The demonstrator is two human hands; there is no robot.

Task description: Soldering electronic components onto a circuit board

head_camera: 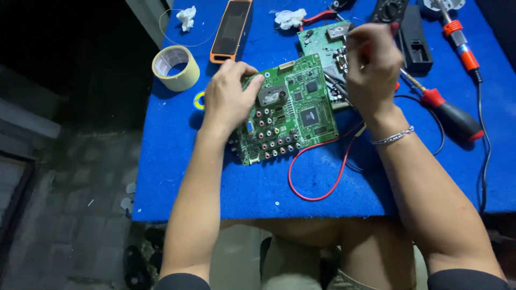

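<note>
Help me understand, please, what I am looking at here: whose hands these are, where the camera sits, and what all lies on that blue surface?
The single picture comes from a camera worn on a person's head, looking down at their own bare hands. The left hand rests on a green circuit board lying on a blue table. The right hand, with a bracelet at the wrist, pinches a thin tool over a second board; what kind of tool is hard to tell. Around them lie a roll of tape, a red-handled screwdriver, a soldering iron, a red wire and an orange-edged box.
</note>
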